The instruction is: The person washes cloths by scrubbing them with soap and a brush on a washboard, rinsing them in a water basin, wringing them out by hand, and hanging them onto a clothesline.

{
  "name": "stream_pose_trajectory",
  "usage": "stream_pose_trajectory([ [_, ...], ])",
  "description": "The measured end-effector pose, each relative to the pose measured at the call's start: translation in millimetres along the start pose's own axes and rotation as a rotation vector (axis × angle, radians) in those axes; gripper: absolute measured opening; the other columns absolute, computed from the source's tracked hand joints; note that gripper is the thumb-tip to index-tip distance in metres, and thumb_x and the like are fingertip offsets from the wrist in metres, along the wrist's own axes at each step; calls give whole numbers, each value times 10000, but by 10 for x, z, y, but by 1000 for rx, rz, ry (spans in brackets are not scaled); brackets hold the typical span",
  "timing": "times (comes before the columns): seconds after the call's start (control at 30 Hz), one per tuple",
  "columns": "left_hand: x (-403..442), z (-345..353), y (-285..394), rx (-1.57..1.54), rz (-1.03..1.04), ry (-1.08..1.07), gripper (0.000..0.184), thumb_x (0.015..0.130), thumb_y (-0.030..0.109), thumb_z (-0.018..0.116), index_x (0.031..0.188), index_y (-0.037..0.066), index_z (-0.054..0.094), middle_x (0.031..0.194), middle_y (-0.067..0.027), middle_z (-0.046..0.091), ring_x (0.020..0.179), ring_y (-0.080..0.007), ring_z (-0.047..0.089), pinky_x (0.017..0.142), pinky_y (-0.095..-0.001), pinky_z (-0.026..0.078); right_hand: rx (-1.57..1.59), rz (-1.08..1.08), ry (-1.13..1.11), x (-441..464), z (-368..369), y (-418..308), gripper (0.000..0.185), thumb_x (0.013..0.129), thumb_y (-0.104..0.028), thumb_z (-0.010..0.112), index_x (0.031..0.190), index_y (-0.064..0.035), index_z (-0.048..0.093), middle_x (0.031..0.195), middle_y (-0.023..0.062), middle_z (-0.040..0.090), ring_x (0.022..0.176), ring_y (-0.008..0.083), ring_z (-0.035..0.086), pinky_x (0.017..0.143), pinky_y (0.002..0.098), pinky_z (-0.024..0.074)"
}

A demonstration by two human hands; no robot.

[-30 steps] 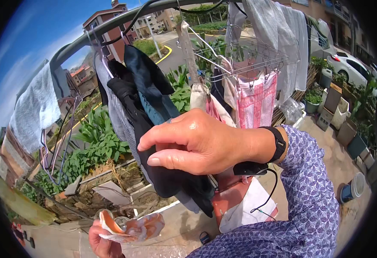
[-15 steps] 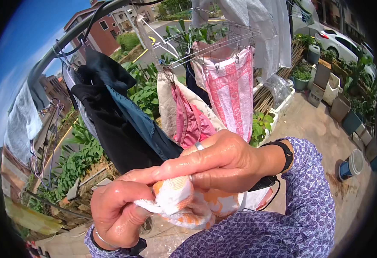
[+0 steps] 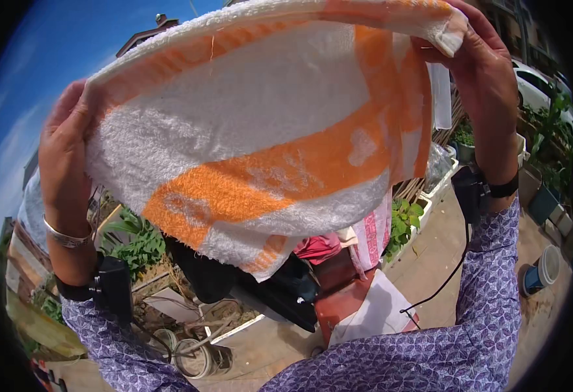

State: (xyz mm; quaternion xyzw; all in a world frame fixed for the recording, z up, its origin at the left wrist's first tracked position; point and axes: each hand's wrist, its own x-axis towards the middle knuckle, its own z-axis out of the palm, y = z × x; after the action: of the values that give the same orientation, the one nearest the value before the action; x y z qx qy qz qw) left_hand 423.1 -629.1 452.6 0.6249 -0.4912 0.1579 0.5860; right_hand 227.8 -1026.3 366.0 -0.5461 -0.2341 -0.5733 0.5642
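An orange and white towel (image 3: 267, 130) is spread between my two raised hands, its lower edge hanging loose. My left hand (image 3: 67, 140) grips the towel's left edge between thumb and fingers. At the upper right, my right hand (image 3: 486, 55) is closed on the towel's top corner. Behind and below the towel hang dark clothes (image 3: 234, 287) and a pink and white cloth (image 3: 373, 235), both partly hidden. The towel covers most of the rail and the hangers.
A red surface (image 3: 339, 294) with a white cloth (image 3: 378, 310) stands below. Buckets (image 3: 194, 358) are at the lower left, and a blue and white bucket (image 3: 541, 271) is at the right. A light blue towel (image 3: 32, 209) hangs at the far left. A black cable runs from my right wrist.
The towel was bunched low between my hands and is now raised and spread out. Both hands have moved up and apart, and the towel now blocks the view of the rail.
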Motion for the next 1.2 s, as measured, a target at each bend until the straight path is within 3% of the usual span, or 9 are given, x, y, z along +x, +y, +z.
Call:
stream_pose_trajectory([
  [0.13, 1414, -491, -195, 331, 111, -26, 270, 940, 225, 575, 1129, 37, 622, 913, 1, 647, 848, -47, 595, 740, -213, 486, -76, -82, -99, 692, 614, 299, 194, 942, -152, 547, 1083, -27, 592, 908, 75, 662, 783, 163, 650, 659, 276, 532],
  [0.23, 2517, -808, -631, 1338, 122, 203, 506, 891, 415, 598, 1274, 89, 544, 1082, -120, 656, 997, -219, 627, 832, -329, 491, -259, -63, -133, 1206, 912, 728, 199, 939, -152, 549, 1089, -29, 594, 904, 71, 661, 778, 157, 645, 657, 272, 527],
  [0.33, 2582, -594, -1144, 1580, 210, 247, 645, 849, 514, 582, 1322, 86, 491, 1195, -222, 593, 1125, -374, 563, 915, -415, 454, -515, -14, -159, 1451, 1013, 1136, 205, 937, -153, 552, 1094, -30, 596, 900, 67, 660, 773, 151, 640, 655, 269, 523],
  [0.5, 1742, -260, -1049, 1294, -174, -80, 485, 876, 457, 584, 877, -17, 685, 767, -99, 646, 741, -172, 572, 705, -348, 454, -849, 93, -215, 1512, 1051, 1682, 214, 933, -154, 556, 1104, -32, 598, 893, 61, 657, 765, 142, 631, 652, 263, 516],
  [0.77, 1777, -360, -760, 906, -58, -24, 340, 879, 306, 601, 944, -17, 682, 739, -58, 656, 671, -119, 576, 614, -296, 455, -1075, 146, -263, 1519, 990, 1853, 231, 927, -156, 563, 1120, -36, 602, 883, 51, 653, 753, 127, 618, 646, 254, 504],
  [0.87, 1843, -400, -803, 1145, 12, 112, 299, 839, 303, 604, 962, 43, 688, 835, -134, 682, 740, -238, 633, 717, -350, 480, -1104, 138, -268, 1598, 966, 1934, 237, 925, -156, 565, 1126, -37, 604, 878, 47, 652, 748, 122, 612, 644, 251, 500],
  [1.03, 1831, -515, -701, 1536, 147, 225, 348, 847, 414, 592, 930, 99, 715, 853, -106, 703, 807, -228, 659, 730, -331, 482, -1122, 115, -279, 1642, 968, 1843, 248, 921, -157, 569, 1136, -39, 607, 872, 41, 650, 740, 112, 604, 641, 245, 493],
  [1.1, 1804, -494, -650, 1323, 230, 217, 356, 855, 403, 605, 969, 81, 705, 854, -74, 699, 796, -175, 643, 719, -302, 482, -1119, 107, -284, 1657, 925, 1831, 253, 919, -158, 571, 1139, -40, 608, 869, 38, 649, 737, 109, 600, 640, 243, 490],
  [1.2, 2006, -725, -878, 833, -49, -32, 407, 877, 418, 608, 999, 38, 690, 840, -25, 679, 781, -99, 602, 705, -251, 475, -1112, 94, -302, 1664, 926, 1862, 259, 917, -158, 574, 1145, -41, 609, 865, 34, 647, 732, 103, 595, 638, 239, 485],
])
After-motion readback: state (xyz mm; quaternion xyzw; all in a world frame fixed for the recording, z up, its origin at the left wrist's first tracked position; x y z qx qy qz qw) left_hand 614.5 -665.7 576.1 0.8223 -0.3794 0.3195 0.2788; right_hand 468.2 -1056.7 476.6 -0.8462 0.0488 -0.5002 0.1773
